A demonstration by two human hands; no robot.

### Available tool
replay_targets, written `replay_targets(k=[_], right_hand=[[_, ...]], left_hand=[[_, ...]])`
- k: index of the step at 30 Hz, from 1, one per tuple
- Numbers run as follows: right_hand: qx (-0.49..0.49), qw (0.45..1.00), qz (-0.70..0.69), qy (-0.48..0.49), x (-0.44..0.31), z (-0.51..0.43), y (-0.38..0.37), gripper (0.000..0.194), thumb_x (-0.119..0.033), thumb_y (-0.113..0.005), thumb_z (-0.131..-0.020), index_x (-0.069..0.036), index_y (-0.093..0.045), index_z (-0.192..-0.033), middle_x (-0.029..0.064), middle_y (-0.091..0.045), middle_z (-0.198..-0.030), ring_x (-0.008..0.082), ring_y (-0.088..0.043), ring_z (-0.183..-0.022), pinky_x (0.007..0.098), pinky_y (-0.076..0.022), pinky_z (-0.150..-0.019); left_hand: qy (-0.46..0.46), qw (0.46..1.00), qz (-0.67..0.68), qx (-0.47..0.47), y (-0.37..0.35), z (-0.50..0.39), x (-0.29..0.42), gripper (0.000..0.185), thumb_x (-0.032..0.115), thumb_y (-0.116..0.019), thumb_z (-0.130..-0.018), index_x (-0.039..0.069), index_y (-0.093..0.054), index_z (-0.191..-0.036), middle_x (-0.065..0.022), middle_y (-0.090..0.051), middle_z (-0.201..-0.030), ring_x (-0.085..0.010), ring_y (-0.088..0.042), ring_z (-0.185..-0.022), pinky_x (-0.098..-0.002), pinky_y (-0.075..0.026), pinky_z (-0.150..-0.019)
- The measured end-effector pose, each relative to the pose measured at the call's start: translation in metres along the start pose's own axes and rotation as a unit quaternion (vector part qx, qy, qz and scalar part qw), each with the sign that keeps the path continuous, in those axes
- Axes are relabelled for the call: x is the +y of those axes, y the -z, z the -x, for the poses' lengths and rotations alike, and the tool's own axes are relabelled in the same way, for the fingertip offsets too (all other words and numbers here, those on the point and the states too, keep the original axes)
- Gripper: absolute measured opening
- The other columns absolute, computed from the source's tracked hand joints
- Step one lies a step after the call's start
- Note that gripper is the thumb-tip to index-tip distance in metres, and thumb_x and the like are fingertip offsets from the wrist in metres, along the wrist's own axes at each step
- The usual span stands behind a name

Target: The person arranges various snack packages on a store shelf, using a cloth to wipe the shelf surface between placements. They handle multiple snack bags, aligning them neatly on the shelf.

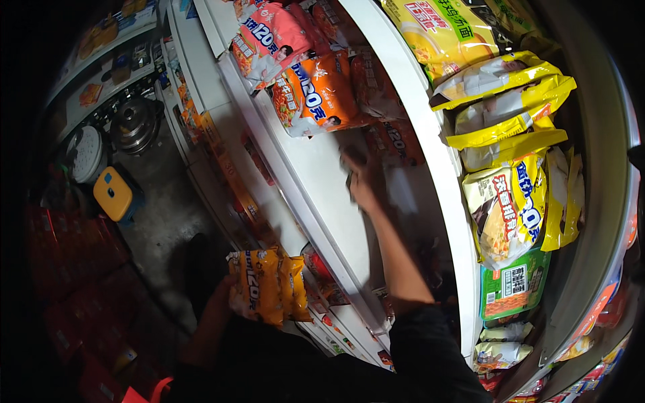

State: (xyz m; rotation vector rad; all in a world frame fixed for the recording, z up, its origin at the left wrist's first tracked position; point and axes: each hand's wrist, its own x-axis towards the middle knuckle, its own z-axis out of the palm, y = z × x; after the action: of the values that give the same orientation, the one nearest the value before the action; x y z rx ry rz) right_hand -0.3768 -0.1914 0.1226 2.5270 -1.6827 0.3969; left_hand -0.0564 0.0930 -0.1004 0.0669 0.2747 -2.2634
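Note:
My left hand (220,294) holds yellow-orange packs of instant noodles (262,287) low in front of my body, with at least two packs side by side. My right hand (363,184) reaches into a white metal shelf (322,176), over its bare surface. That hand is blurred and partly in shadow, so whether something is between its fingers is unclear. Just beyond it, an orange noodle pack (320,95) leans near the shelf's front edge. A pink noodle pack (274,43) stands beside that one, and darker red packs (375,83) sit deeper in the shelf.
On the upper shelf stand yellow noodle packs (509,201) and a green noodle box (514,287). Lower shelves hold orange packs (221,146). On the floor are a yellow-lidded container (112,194), a metal pot (135,123) and a white round lid (86,153). Red boxes (70,262) are stacked at left.

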Motion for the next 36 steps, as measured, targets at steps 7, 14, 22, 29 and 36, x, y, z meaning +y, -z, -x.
replay_targets(k=[7,14,22,29,36], right_hand=[[-0.093,0.989,-0.077,-0.084,-0.054,0.024,0.017,0.052,0.006,-0.062,-0.095,-0.013,-0.08,-0.14,0.0289,-0.059,-0.151,0.0498,-0.058,-0.142,0.0517,-0.0516,-0.117],[-0.048,0.987,0.142,-0.061,0.003,0.129,0.047,0.054,-0.001,-0.059,-0.1,-0.017,-0.074,-0.15,0.0313,-0.068,-0.14,0.0485,-0.066,-0.133,0.0483,-0.0518,-0.118],[0.016,0.982,0.1,-0.157,0.163,0.086,0.027,0.056,0.001,-0.064,-0.093,-0.015,-0.076,-0.146,0.0293,-0.073,-0.132,0.048,-0.07,-0.121,0.0507,-0.0555,-0.109],[-0.047,0.981,0.045,-0.182,0.096,0.145,0.073,0.058,0.006,-0.062,-0.088,-0.019,-0.082,-0.137,0.0234,-0.074,-0.139,0.0435,-0.067,-0.134,0.0466,-0.049,-0.123],[-0.083,0.963,-0.141,-0.215,-0.073,0.2,0.095,0.065,0.018,-0.068,-0.079,-0.019,-0.087,-0.128,0.0172,-0.068,-0.14,0.0409,-0.062,-0.133,0.0444,-0.051,-0.119]], left_hand=[[0.017,1.0,0.014,-0.003,0.005,0.008,-0.009,0.073,0.047,-0.074,-0.107,0.0,-0.055,-0.16,-0.02,-0.067,-0.151,-0.0353,-0.073,-0.128,-0.0517,-0.065,-0.103],[0.036,0.999,0.026,0.005,0.011,0.014,-0.007,0.073,0.047,-0.073,-0.108,0.0,-0.054,-0.16,-0.0203,-0.066,-0.152,-0.0356,-0.072,-0.129,-0.0521,-0.064,-0.103],[0.033,0.999,0.031,-0.004,0.02,0.029,0.005,0.073,0.047,-0.072,-0.108,0.0,-0.054,-0.161,-0.0206,-0.066,-0.153,-0.0359,-0.072,-0.13,-0.0527,-0.064,-0.104],[0.037,0.999,0.033,-0.016,0.017,0.031,0.017,0.073,0.047,-0.072,-0.109,0.0,-0.053,-0.161,-0.0208,-0.065,-0.154,-0.0362,-0.071,-0.131,-0.0531,-0.064,-0.104],[0.028,0.998,0.019,-0.046,-0.006,0.014,0.03,0.073,0.047,-0.071,-0.109,0.0,-0.053,-0.162,-0.0211,-0.064,-0.155,-0.0364,-0.071,-0.132,-0.0536,-0.064,-0.105]])
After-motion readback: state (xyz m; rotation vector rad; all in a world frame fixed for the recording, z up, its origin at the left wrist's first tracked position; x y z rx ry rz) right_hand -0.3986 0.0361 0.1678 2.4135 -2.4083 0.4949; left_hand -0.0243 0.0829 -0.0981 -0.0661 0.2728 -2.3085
